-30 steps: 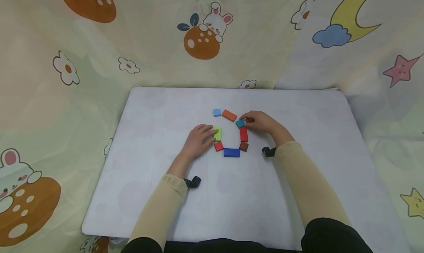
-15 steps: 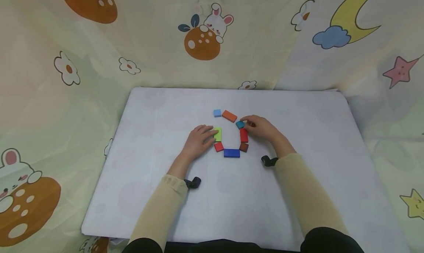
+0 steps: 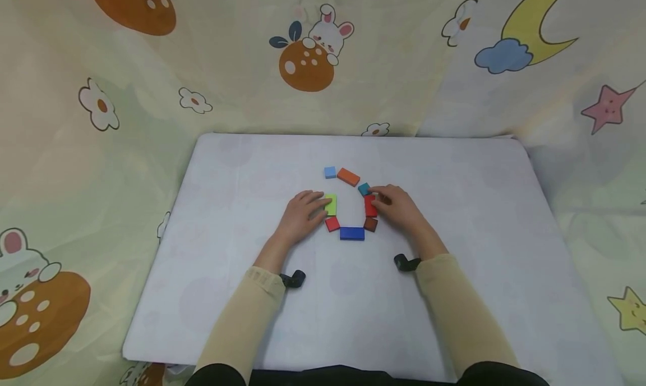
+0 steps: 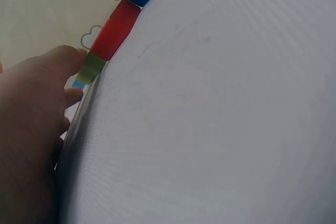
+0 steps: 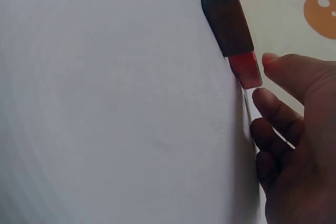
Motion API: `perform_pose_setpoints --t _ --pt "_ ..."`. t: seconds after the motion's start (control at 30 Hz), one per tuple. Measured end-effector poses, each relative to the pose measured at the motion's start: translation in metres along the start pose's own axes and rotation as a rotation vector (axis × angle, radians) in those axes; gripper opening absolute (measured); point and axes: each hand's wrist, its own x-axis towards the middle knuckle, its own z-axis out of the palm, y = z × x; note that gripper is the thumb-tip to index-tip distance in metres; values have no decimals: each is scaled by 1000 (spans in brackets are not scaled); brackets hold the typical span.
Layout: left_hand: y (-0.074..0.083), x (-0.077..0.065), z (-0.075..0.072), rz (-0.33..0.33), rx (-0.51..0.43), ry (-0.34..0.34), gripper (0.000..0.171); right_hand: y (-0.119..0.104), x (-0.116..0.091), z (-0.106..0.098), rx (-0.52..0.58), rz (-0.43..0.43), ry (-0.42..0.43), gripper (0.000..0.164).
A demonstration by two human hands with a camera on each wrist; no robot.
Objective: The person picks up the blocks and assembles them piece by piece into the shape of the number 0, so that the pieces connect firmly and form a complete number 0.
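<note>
Coloured blocks lie in a loop on the white table. My left hand point(image 3: 301, 215) is at the loop's left side, fingers fairly straight, with fingertips at the lime green block point(image 3: 332, 205). In the left wrist view, the thumb and index finger stand at either side of that green block point(image 4: 92, 68). On the right, my right hand point(image 3: 398, 206) has its thumb and index finger apart beside the red oblong block point(image 3: 370, 206). The index fingertip is close to the teal block point(image 3: 364, 189). The right wrist view has the red block point(image 5: 245, 70) near the spread fingertips.
A dark blue block point(image 3: 352, 233) forms the near side, between a small red block point(image 3: 332, 224) and a brown block point(image 3: 370, 224). Farther back are an orange block point(image 3: 349, 177) and a light blue block point(image 3: 330, 173). A patterned cloth point(image 3: 242, 66) hangs behind the table point(image 3: 227, 178).
My right hand has drawn back toward me, from the teal block to beside the red oblong block. The left hand and the blocks keep their places.
</note>
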Motion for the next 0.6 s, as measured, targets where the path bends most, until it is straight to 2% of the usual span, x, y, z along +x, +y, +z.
perform_pose_setpoints --t 0.27,0.47,0.6 --pt "1 0 -1 11 -7 3 44 5 -1 7 -12 -8 40 41" --pt "2 0 -3 -8 -21 -11 44 8 0 10 -19 -33 69 40" --pt "0 3 -5 -34 -68 -39 46 8 0 11 -19 -34 85 39"
